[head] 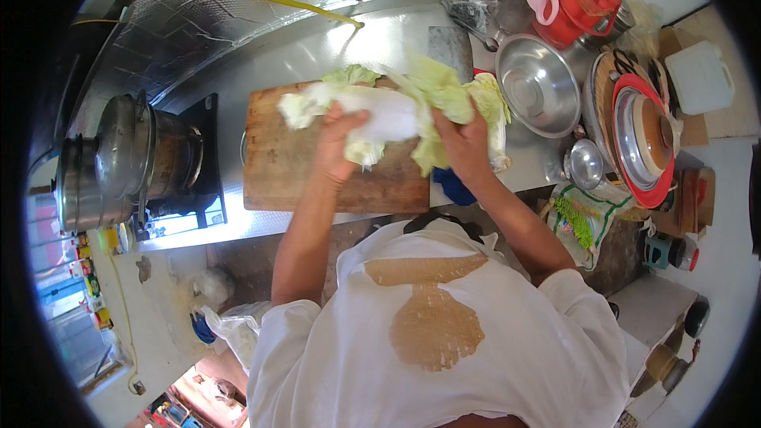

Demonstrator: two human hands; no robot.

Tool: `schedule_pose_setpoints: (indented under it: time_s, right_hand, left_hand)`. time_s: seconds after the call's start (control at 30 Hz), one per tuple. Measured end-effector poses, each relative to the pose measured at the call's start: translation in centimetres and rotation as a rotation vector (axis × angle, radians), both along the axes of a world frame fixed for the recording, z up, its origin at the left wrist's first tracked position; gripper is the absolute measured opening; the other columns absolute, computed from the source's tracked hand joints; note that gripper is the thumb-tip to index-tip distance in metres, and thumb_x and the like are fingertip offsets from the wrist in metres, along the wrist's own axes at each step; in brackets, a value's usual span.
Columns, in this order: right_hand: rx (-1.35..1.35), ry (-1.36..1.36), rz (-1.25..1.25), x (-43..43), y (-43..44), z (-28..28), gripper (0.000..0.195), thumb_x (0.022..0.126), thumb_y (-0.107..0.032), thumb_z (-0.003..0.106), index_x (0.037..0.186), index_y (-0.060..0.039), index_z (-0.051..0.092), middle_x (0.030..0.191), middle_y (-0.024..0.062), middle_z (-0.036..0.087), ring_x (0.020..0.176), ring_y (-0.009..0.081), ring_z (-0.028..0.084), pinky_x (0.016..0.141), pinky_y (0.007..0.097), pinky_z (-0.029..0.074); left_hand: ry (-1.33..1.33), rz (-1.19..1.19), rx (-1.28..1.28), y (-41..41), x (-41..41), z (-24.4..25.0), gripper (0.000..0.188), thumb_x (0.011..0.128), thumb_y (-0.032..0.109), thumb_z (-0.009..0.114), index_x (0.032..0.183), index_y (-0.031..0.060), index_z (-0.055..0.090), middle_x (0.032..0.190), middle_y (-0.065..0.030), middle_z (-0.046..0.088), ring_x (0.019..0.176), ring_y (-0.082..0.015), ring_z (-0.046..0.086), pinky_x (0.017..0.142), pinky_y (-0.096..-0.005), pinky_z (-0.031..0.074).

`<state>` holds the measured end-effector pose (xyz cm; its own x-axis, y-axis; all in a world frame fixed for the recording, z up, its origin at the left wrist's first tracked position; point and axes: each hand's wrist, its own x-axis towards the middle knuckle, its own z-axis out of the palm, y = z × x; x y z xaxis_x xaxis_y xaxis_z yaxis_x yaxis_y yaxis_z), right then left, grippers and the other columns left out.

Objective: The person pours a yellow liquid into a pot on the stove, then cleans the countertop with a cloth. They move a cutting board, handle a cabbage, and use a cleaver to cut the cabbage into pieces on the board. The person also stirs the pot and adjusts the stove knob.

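Observation:
Above a wooden cutting board (285, 166), both my hands are on pale cabbage leaves. My left hand (337, 142) grips a leaf with a broad white rib (386, 114); its thumb lies on top. My right hand (462, 139) holds a yellow-green leaf (443, 86), blurred by motion. Whether the two leaves are joined, I cannot tell. Behind them a green leaf piece (352, 75) rests at the board's far edge. Just right of my right hand lies more of the cabbage (492, 108), partly hidden.
Left of the board, metal pots (128, 148) stand on a stove. To the right are a steel bowl (538, 86), a small metal bowl (586, 164), a red basin (645, 190) with stacked dishes and a red jug (579, 3). A flat grey rectangular blade (450, 50) lies behind.

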<state>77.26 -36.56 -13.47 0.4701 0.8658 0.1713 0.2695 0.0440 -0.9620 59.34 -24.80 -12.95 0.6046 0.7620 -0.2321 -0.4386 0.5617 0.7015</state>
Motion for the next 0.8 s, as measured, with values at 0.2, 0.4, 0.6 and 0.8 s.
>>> schedule_pose_setpoints:
  time_s: [0.2,0.4,0.6,0.8]
  right_hand:
    - [0.15,-0.566,0.109,-4.6,3.3,-3.1,0.051,0.083,-0.024,0.067,0.128,-0.0069,0.05,0.112,0.0185,0.058,0.104,0.0371,0.057,0.089,0.0447,0.046]
    - [-0.174,-0.157,0.001,-6.2,2.9,-5.8,0.054,0.082,-0.031,0.068,0.123,-0.0001,0.051,0.099,0.0214,0.064,0.087,0.0364,0.063,0.079,0.0416,0.05]
    - [-0.507,0.088,0.089,-5.5,5.9,-6.7,0.069,0.085,-0.047,0.062,0.122,0.0096,0.046,0.092,0.0238,0.066,0.067,0.032,0.067,0.067,0.0378,0.053]
    - [-0.457,-0.117,0.048,-3.8,3.4,-11.1,0.09,0.085,-0.056,0.055,0.135,0.0154,0.031,0.108,0.033,0.059,0.101,0.0415,0.06,0.086,0.045,0.048]
  left_hand:
    - [0.351,0.282,0.061,3.5,-9.9,-4.8,0.05,0.077,-0.002,0.064,0.125,0.0008,0.051,0.117,-0.0144,0.059,0.107,-0.0276,0.059,0.093,-0.0388,0.049]
    - [0.623,0.508,0.047,3.2,-13.6,-5.1,0.059,0.078,-0.003,0.061,0.134,0.003,0.042,0.121,-0.0109,0.057,0.11,-0.027,0.057,0.095,-0.0379,0.047]
    - [0.943,0.661,1.062,6.1,-9.3,-3.5,0.042,0.084,-0.003,0.055,0.126,0.0003,0.053,0.126,-0.0119,0.055,0.112,-0.0258,0.055,0.096,-0.0355,0.045]
    - [1.34,0.264,1.724,3.6,-3.6,-7.4,0.056,0.074,-0.007,0.051,0.129,0.0061,0.054,0.133,-0.0237,0.048,0.124,-0.0405,0.044,0.104,-0.0454,0.036]
